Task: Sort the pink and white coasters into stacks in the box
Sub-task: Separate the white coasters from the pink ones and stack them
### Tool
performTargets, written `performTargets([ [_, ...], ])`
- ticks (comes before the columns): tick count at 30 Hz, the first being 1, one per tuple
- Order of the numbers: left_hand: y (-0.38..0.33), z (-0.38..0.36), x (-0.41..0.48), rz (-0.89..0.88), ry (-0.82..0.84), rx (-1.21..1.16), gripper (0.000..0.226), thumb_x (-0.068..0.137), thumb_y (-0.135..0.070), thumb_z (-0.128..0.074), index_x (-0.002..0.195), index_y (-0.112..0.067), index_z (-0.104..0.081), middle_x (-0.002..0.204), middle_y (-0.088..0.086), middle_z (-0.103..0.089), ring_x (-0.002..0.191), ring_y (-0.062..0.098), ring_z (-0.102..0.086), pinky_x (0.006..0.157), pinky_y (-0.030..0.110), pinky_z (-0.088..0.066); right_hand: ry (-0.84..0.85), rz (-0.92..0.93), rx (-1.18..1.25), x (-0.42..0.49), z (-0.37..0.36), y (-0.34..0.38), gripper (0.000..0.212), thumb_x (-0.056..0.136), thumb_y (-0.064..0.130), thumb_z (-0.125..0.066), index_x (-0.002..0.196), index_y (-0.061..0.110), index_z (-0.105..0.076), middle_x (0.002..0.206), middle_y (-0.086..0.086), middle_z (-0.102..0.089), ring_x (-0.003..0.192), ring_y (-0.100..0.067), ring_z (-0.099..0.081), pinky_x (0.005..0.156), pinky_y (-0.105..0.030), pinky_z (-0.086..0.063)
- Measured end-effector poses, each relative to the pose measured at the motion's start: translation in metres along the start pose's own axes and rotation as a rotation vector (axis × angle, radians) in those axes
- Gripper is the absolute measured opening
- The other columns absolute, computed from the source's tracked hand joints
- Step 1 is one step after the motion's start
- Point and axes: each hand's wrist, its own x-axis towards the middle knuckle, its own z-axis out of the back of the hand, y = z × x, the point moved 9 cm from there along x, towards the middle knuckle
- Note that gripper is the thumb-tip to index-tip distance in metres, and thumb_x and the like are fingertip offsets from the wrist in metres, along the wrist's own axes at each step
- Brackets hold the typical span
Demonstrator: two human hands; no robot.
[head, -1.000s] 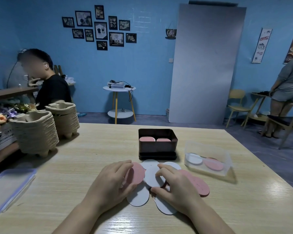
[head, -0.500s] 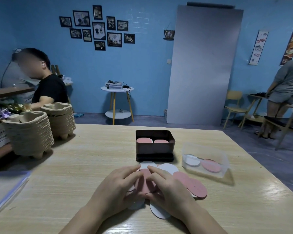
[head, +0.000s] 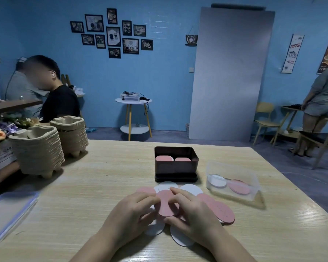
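Left hand point(head: 133, 210) and right hand point(head: 193, 214) pinch one pink coaster point(head: 165, 206) by its edges, fingers curled, above loose coasters point(head: 190, 189) fanned on the table point(head: 106, 178). Dark box point(head: 175, 167) (pink ones inside) sits just behind the pile, clear tub point(head: 233, 183) near its right. Paper trays point(head: 36, 152) and a lid point(head: 9, 212) lie well left, bare wood between.

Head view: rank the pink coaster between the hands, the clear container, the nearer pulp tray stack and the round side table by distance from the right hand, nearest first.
1. pink coaster: pinched by the right hand, at its left.
2. clear container: off to its right.
3. pulp tray stack: far left.
4. round side table: across the room, straight ahead.
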Motion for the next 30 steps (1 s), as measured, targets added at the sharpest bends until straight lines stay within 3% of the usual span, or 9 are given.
performTargets([
  [7,0.002,-0.002,-0.001,0.013,0.008,-0.004,0.016,0.090,-0.029,-0.071,0.103,-0.028,-0.063,0.108,-0.014,-0.065,0.092,0.010,-0.059,0.068,0.027,-0.052,0.012,-0.003,0.008,0.000,-0.001,0.001,0.033,0.083,0.051,-0.070,0.098,0.024,-0.058,0.146,0.003,-0.052,0.141,0.003,-0.036,0.094,-0.023,-0.046],
  [11,0.001,-0.006,0.000,0.016,0.038,-0.001,0.020,0.085,-0.024,-0.075,0.099,-0.028,-0.063,0.100,-0.017,-0.061,0.086,0.007,-0.055,0.063,0.020,-0.045,0.019,-0.013,-0.018,0.001,-0.002,0.000,0.033,0.082,0.055,-0.069,0.094,0.025,-0.058,0.139,0.005,-0.058,0.130,-0.003,-0.050,0.087,-0.019,-0.047],
  [15,0.003,-0.007,0.001,0.019,0.033,-0.002,0.020,0.088,-0.026,-0.072,0.104,-0.029,-0.061,0.098,-0.017,-0.062,0.081,0.007,-0.055,0.063,0.021,-0.044,-0.012,-0.001,-0.036,0.001,0.001,0.002,0.034,0.081,0.055,-0.071,0.090,0.025,-0.057,0.129,0.010,-0.060,0.116,-0.004,-0.057,0.079,-0.026,-0.052],
  [18,0.014,-0.010,-0.002,0.110,0.059,0.020,0.033,0.091,-0.044,-0.064,0.121,-0.033,-0.058,0.115,-0.020,-0.065,0.098,0.005,-0.060,0.077,0.024,-0.048,-0.024,-0.027,-0.027,0.000,0.001,-0.004,0.035,0.079,0.055,-0.072,0.093,0.025,-0.059,0.133,0.012,-0.058,0.111,-0.004,-0.058,0.079,-0.022,-0.051],
  [21,0.038,-0.013,-0.005,0.299,0.060,0.082,0.048,0.091,-0.059,-0.051,0.135,-0.038,-0.051,0.131,-0.022,-0.058,0.116,0.000,-0.054,0.097,0.025,-0.040,-0.030,-0.093,0.000,0.000,0.001,-0.015,0.039,0.077,0.060,-0.072,0.095,0.027,-0.060,0.134,0.009,-0.058,0.118,-0.004,-0.057,0.084,-0.025,-0.052],
  [24,0.060,-0.025,-0.010,0.468,0.147,0.146,0.053,0.092,-0.064,-0.038,0.140,-0.041,-0.047,0.153,-0.016,-0.041,0.138,0.009,-0.037,0.114,0.034,-0.027,-0.023,-0.117,0.008,0.001,0.000,-0.019,0.039,0.076,0.059,-0.073,0.094,0.027,-0.059,0.131,0.007,-0.060,0.128,-0.003,-0.050,0.086,-0.028,-0.051],
  [27,0.069,-0.032,-0.015,0.523,0.174,0.128,0.048,0.091,-0.066,-0.034,0.130,-0.046,-0.053,0.155,-0.014,-0.040,0.140,0.012,-0.036,0.113,0.036,-0.025,-0.009,-0.107,0.002,0.001,-0.002,-0.018,0.038,0.077,0.057,-0.074,0.093,0.026,-0.059,0.126,0.010,-0.061,0.132,-0.002,-0.046,0.087,-0.027,-0.050],
  [30,0.068,-0.029,-0.013,0.498,0.113,0.062,0.032,0.092,-0.057,-0.049,0.114,-0.040,-0.064,0.134,-0.019,-0.056,0.129,0.010,-0.048,0.102,0.031,-0.033,-0.008,-0.118,-0.005,0.001,-0.001,-0.018,0.038,0.077,0.056,-0.074,0.093,0.026,-0.058,0.128,0.011,-0.060,0.132,-0.001,-0.044,0.088,-0.027,-0.049],
])
